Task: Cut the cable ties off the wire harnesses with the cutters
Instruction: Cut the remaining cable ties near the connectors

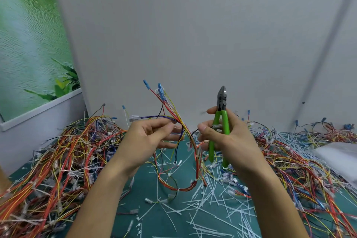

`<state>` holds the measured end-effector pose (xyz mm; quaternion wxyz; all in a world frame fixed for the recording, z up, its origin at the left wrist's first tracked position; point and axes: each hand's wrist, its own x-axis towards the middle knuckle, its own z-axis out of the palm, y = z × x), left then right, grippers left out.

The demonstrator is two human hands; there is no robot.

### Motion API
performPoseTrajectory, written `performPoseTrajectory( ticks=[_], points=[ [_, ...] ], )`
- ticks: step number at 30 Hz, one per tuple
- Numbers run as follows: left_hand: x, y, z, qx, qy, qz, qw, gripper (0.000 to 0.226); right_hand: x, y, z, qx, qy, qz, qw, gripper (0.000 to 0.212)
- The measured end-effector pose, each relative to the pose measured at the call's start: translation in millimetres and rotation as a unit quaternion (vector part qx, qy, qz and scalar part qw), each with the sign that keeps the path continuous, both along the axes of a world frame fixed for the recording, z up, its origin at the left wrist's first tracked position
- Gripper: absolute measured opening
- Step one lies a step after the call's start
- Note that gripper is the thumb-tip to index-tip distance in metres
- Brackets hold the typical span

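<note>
Item: wire harness [174,116], pinched in your left hand [152,137]. Its wires fan above the grip and the tied bundle hangs below it to the counter [146,185], likely to expose the ties. Item: cutters [221,100], green handles clasped in your right hand [231,139], jaws up and together, beside the harness, parked off any tie. Cut ties [202,208] lie below both grips.

Just one camera here, wide-angle, strapped to my head, looking forward and down along my forearms. My left hand [146,137] and right hand [231,137] sit close, mid-frame, with the green mat [173,216] below and the grey wall [193,35] filling the top.
</note>
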<state>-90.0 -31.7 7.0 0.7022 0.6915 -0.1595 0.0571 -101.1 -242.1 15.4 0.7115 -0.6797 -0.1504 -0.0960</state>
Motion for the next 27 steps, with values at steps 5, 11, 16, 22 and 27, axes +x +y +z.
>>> performPoseTrajectory(
  ticks=[5, 11, 16, 22, 27],
  points=[
    [1, 6, -2, 0.051, -0.02, -0.008, 0.998, 0.024, 7, -3, -3, 0.043, 0.001, -0.033, 0.998, 0.031],
    [7, 6, -7, 0.069, -0.045, 0.015, 0.996, 0.016, 9, -11, -2, 0.079, 0.008, -0.022, 0.997, 0.03],
    [7, 2, -3, -0.048, -0.069, 0.043, 0.996, 0.018, 7, -18, -1, -0.062, 0.023, 0.006, 0.998, 0.035],
    [7, -5, -1, -0.123, -0.074, 0.112, 0.983, 0.017, 0, -4, -5, -0.183, 0.022, 0.094, 0.978, 0.06],
    [3, -13, -1, -0.16, -0.048, 0.105, 0.98, 0.014, 4, 14, -12, -0.208, -0.018, -0.001, 0.978, 0.04]
  ],
)
